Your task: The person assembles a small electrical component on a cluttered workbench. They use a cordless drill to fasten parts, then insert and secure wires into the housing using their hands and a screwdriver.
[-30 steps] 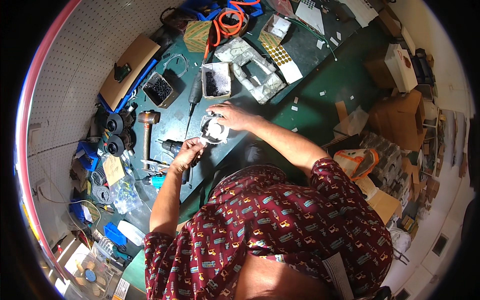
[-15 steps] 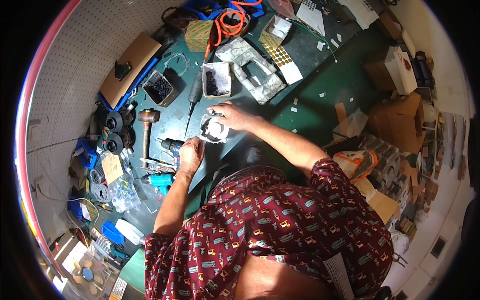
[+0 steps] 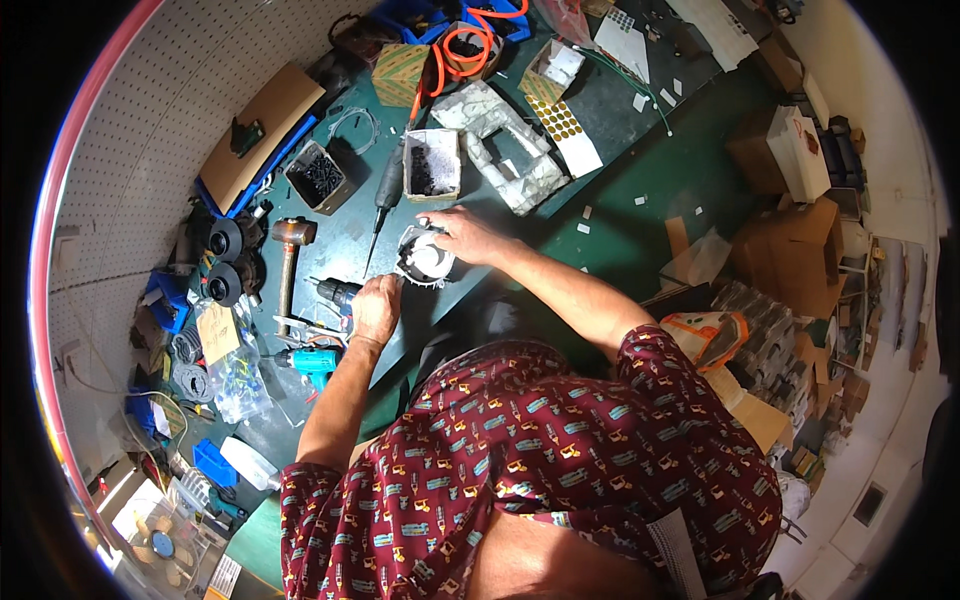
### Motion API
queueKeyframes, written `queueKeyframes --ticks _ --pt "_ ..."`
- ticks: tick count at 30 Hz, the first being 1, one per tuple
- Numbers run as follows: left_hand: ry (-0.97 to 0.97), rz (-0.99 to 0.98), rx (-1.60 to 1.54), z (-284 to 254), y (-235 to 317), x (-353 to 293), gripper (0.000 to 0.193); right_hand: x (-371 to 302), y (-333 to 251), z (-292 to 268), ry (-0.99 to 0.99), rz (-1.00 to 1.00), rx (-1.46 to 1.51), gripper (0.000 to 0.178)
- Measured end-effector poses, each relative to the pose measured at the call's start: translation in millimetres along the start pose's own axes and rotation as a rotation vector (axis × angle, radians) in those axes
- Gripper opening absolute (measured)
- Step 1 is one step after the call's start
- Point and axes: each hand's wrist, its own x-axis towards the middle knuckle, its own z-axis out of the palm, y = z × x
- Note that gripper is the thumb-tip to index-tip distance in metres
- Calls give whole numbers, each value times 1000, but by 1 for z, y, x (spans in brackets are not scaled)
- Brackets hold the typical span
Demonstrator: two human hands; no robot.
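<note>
So, your L hand (image 3: 376,310): curled by near-L rim of white round housing (image 3: 432,262); can't tell if it's pinching anything.
Housing: betw. your hands, over worktop (image 3: 345,238), nr edge.
R hand (image 3: 470,236): pinching housing's far rim; if grip slips, it could drop off.
Driver (image 3: 388,188): beyond L hand, tip toward you; a knock may roll it.

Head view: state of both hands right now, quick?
Left hand: curled, close to the white round part; cannot tell whether it holds anything.
Right hand: closed on that part's upper edge.
</note>
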Motion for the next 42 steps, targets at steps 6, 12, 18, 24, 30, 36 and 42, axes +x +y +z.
queueKeyframes --ticks 6,12,18,24,30,36,42 --pt "-136 -119 -800 5 -7 3 34 5 2 -3 -79 -34 0 52" --pt "-520 -681 -1624 0 -21 -3 28 9 -4 -5 -160 -8 -15 53" --pt "-581 -777 -1686 -15 -15 5 24 13 7 -4 -168 -72 -27 54" --pt "-576 -698 -1497 -9 -24 8 27 13 10 -4 -167 -73 -15 54" --pt "-210 -138 -562 -4 -11 3 28 14 6 -10 -179 -54 35 53" --pt "72 52 -45 2 -1 -8 28 15 1 -9 -194 -36 -18 53" --pt "-380 -519 -1230 4 -14 -9 30 21 7 -6 -225 -94 -38 54"
